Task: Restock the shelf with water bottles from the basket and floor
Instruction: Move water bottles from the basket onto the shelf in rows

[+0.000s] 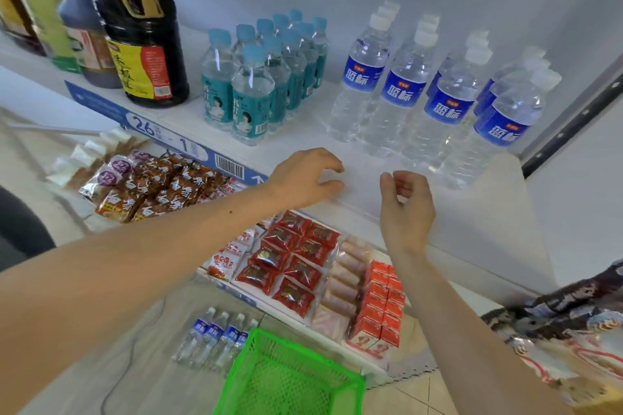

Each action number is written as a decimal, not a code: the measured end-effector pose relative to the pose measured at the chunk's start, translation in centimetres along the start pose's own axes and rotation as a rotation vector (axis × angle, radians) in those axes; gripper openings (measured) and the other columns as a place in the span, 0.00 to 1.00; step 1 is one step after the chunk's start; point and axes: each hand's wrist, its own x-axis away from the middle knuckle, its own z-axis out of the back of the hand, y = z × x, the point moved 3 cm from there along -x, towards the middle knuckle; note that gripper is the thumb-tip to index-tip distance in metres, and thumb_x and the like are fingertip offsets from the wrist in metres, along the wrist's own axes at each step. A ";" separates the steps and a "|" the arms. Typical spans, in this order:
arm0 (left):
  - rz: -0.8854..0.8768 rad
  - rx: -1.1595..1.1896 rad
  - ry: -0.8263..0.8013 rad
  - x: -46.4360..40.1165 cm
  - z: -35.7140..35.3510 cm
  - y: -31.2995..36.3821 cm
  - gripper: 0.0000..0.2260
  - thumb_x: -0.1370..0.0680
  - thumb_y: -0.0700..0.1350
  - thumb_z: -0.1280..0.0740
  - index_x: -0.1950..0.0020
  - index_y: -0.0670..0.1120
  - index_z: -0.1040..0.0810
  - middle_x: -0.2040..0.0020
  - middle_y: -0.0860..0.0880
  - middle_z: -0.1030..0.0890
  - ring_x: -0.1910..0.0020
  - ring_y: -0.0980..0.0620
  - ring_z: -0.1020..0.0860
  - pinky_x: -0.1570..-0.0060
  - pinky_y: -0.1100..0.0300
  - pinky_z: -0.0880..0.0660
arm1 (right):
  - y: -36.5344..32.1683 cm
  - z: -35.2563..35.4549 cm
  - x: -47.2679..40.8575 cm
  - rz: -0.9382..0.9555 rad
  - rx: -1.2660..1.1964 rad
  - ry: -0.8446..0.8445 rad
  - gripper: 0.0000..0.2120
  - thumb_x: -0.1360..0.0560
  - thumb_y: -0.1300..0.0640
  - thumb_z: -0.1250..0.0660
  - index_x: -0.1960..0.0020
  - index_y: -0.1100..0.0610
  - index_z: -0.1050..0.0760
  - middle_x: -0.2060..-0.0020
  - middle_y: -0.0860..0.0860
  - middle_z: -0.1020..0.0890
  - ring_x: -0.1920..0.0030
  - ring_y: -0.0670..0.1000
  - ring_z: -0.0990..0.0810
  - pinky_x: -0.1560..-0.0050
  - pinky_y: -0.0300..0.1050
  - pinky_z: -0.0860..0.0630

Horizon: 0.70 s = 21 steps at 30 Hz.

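Note:
Blue-labelled water bottles (403,87) with white caps stand in rows on the right of the white shelf (472,212). Smaller teal-labelled bottles (253,94) with blue caps stand in two rows to their left. My left hand (303,175) hovers over the shelf's front edge with loosely curled fingers and holds nothing. My right hand (406,209) hangs beside it, also loosely curled and empty, just in front of the blue-labelled bottles. Several more blue-labelled bottles (215,340) lie on the floor below. A green mesh basket (337,377) sits next to them; its visible part holds nothing.
Large dark sauce bottles (141,27) stand at the shelf's left. The lower shelf carries red snack packets (290,266), small red cartons (381,307) and brown packets (158,189). A black upright rail (573,121) bounds the shelf on the right. Patterned cloth (573,330) shows at the lower right.

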 end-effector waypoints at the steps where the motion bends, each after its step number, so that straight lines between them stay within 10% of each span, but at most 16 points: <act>1: 0.000 0.007 0.021 0.7 0.6 -0.7 0.15 0.24 0.52 0.33 0.39 0.48 0.21 0.38 0.50 0.22 0.39 0.50 0.25 0.37 0.52 0.30 | -0.4 -0.6 0.7 0.012 -0.010 -0.007 0.06 0.22 0.53 0.34 0.47 0.54 0.26 0.54 0.48 0.21 0.57 0.39 0.25 0.59 0.22 0.31; 10: -0.103 0.228 0.307 9.3 6.2 -8.5 0.13 0.25 0.42 0.30 0.41 0.44 0.19 0.43 0.47 0.20 0.48 0.53 0.21 0.47 0.60 0.23 | -4.0 -9.0 7.7 0.143 -0.034 0.035 0.02 0.20 0.54 0.38 0.50 0.51 0.27 0.55 0.47 0.21 0.56 0.44 0.25 0.57 0.27 0.31; 21: -0.016 0.217 0.180 20.1 1.7 -23.3 0.13 0.23 0.44 0.33 0.40 0.42 0.21 0.46 0.45 0.21 0.51 0.57 0.23 0.50 0.70 0.27 | 3.7 -21.5 19.6 0.026 0.048 -0.064 0.07 0.20 0.53 0.39 0.48 0.54 0.24 0.57 0.48 0.21 0.56 0.46 0.24 0.53 0.34 0.30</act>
